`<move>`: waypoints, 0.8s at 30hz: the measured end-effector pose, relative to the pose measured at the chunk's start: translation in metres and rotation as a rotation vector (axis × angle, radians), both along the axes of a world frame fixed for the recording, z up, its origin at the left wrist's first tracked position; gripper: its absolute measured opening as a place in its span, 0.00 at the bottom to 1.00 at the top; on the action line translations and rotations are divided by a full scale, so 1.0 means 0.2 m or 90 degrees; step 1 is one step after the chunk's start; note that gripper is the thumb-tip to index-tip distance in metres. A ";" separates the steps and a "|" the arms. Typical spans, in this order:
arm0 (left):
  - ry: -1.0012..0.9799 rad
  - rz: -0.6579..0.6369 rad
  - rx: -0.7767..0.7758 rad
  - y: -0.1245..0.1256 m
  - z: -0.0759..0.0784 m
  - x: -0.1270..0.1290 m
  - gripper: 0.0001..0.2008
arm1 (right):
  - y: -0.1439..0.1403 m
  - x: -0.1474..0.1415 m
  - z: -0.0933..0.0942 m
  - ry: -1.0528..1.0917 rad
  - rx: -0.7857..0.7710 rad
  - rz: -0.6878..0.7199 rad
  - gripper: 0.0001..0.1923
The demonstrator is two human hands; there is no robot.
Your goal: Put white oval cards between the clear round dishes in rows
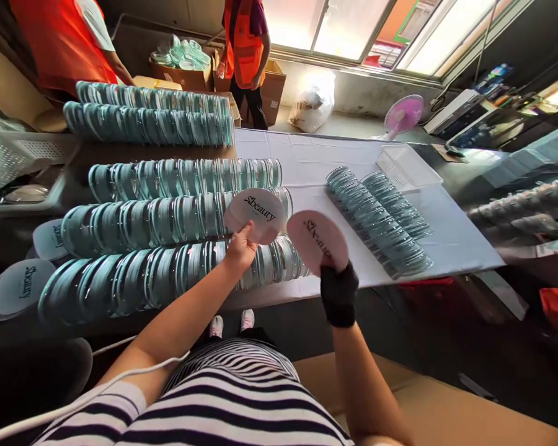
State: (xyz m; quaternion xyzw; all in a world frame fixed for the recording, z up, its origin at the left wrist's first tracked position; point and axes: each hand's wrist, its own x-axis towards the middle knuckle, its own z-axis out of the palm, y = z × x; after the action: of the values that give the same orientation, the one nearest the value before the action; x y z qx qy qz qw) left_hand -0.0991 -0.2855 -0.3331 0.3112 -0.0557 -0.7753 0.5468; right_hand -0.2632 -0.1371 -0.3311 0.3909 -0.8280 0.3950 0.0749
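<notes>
My left hand [240,249] pinches the lower edge of a round pale disc [255,214] printed "Sbeauty", held up over the rows of teal round cases [167,214]. My right hand [338,291], in a black glove, holds a second pink disc [317,240] with the same print, tilted to the right. Both discs hang just above the near end of the front rows. The two discs are apart, a little gap between them.
Two more rows of thin teal lids [381,214] lie on the white sheet [451,238] at right, by a clear tray [407,166]. White oval pieces [21,288] sit at left. Two people in orange vests [244,43] stand behind. A pink fan [403,114] stands far right.
</notes>
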 end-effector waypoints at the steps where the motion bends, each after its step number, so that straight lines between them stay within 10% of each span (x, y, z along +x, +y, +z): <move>1: 0.004 -0.006 0.008 -0.01 -0.01 0.02 0.16 | 0.12 0.03 -0.05 0.028 0.043 0.039 0.21; 6: 0.016 -0.066 0.049 -0.04 -0.09 0.06 0.17 | 0.46 0.29 -0.30 0.095 0.188 0.235 0.21; 14: 0.004 -0.072 0.022 -0.04 -0.10 0.05 0.18 | 0.02 0.41 -0.29 0.050 0.512 0.179 0.17; 24: -0.017 -0.109 0.016 -0.03 -0.11 0.06 0.17 | -0.04 0.42 -0.37 0.043 0.416 0.167 0.13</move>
State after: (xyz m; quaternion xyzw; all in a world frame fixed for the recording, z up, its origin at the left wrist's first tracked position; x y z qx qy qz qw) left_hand -0.0863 -0.2907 -0.3542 0.3226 -0.0796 -0.8156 0.4737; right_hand -0.1783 -0.1450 -0.4056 0.5099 -0.8506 0.1022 -0.0779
